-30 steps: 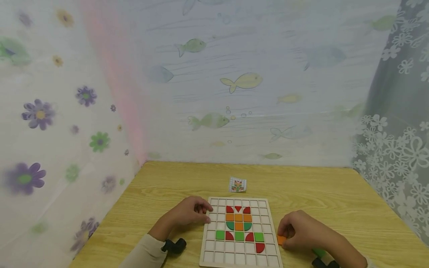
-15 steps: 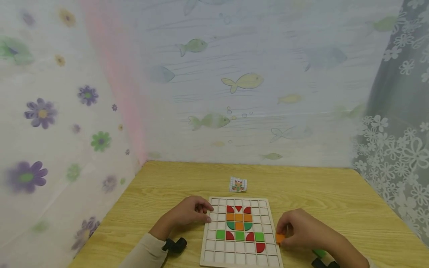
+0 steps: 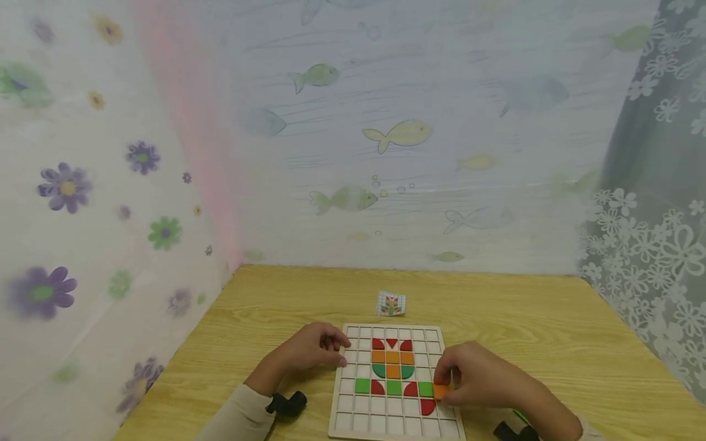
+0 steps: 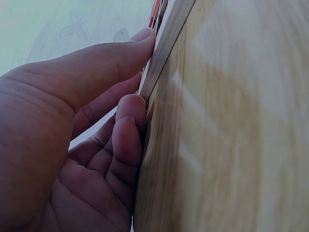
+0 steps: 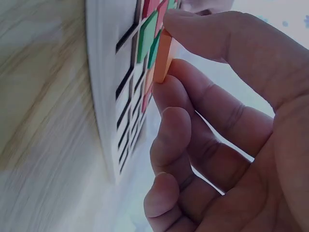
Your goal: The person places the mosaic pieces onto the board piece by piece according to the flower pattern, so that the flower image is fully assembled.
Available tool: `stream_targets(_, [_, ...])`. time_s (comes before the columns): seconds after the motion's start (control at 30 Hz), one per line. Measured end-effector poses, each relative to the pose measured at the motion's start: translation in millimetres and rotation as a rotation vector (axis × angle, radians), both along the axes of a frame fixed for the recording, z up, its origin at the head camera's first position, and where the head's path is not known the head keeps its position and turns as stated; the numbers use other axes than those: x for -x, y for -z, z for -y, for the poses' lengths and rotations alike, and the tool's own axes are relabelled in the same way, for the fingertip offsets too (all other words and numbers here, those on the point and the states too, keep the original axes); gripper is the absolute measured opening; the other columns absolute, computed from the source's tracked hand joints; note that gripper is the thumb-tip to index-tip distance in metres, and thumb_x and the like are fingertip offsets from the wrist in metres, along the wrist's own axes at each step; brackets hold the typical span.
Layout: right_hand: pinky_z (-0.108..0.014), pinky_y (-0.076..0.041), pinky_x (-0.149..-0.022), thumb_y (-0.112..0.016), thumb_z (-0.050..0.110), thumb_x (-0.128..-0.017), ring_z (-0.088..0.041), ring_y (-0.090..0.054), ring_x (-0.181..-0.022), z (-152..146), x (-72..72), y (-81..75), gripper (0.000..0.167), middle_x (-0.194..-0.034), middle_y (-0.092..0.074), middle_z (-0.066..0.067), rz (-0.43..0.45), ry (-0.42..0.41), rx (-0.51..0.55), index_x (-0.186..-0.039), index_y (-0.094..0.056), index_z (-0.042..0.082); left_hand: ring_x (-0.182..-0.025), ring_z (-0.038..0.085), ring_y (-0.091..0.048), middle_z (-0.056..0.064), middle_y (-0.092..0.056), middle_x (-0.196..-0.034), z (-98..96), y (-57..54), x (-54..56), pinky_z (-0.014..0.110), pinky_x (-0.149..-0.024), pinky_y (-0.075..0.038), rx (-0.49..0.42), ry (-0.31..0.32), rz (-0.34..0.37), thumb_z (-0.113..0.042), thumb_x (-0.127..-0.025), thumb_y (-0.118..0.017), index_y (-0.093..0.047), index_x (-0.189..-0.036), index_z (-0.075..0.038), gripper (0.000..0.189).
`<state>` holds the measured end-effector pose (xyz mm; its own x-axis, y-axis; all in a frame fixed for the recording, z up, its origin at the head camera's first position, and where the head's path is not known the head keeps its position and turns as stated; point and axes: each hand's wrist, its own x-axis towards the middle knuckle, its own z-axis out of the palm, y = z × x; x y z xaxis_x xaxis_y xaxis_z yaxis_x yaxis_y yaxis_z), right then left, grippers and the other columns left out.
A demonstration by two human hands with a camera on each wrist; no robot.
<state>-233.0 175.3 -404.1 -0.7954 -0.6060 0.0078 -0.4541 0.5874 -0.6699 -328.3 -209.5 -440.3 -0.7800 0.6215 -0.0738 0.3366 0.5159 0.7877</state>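
A square wooden grid board [image 3: 364,422] lies on the table, with red, orange, green and teal tiles set in its cells. My left hand [image 3: 311,348] holds the board's left edge; in the left wrist view the thumb [image 4: 111,60] lies over the rim and curled fingers [image 4: 128,140] meet its side. My right hand [image 3: 480,375] pinches an orange tile [image 3: 440,392] between thumb and fingers, over the board just right of a green square tile [image 3: 426,389]. In the right wrist view the orange tile [image 5: 163,60] stands tilted, its lower side close to the other tiles.
Behind the board lies a small picture card [image 3: 391,304] with a coloured tile pattern. A green piece [image 3: 520,416] shows partly behind the right forearm. Below the green square sits a red rounded tile [image 3: 428,407]. A fish-patterned curtain [image 3: 408,184] hangs beyond the table [image 3: 287,294].
My right hand has moved left with the orange tile, from beside the board's right edge to over its cells. The left hand stays at the left edge.
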Motion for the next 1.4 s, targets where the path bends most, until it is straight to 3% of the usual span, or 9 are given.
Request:
stream_targets(0.97, [-0.020,-0.052,-0.067,-0.090,0.029,-0.080,0.001,-0.058,-0.074,40,-1.9,8.5,0.017,-0.088,-0.069,0.019,-0.003,-0.075,0.000,-0.093,-0.081,0.025,-0.085,0.016,-0.059,-0.002,-0.067,-0.098,-0.4,-2.4,0.9,0.028,-0.073,-0.051,0.004,-0.004,0.029,-0.031,-0.088,-0.085,-0.077,-0.115,-0.023,0.029])
stream_targets(1.2, [-0.020,-0.052,-0.068,-0.090,0.027,-0.081,0.001,-0.058,-0.076,44,-2.0,10.6,0.017,-0.089,-0.069,0.020,-0.004,-0.074,-0.009,-0.095,-0.081,0.025,-0.085,0.017,-0.058,0.001,-0.067,-0.097,-3.0,-7.4,-1.5,0.029,-0.072,-0.051,0.004,-0.011,0.045,-0.027,-0.088,-0.085,-0.077,-0.114,-0.018,0.029])
stream_targets(1.4, [-0.020,-0.052,-0.070,-0.090,0.028,-0.081,0.002,-0.059,-0.080,47,-3.7,9.3,0.016,-0.090,-0.069,0.020,-0.006,-0.072,-0.008,-0.095,-0.081,0.026,-0.087,0.018,-0.059,0.001,-0.067,-0.098,-8.4,-13.7,-6.6,0.031,-0.075,-0.051,0.055,-0.053,0.020,-0.025,-0.086,-0.087,-0.077,-0.112,-0.017,0.029])
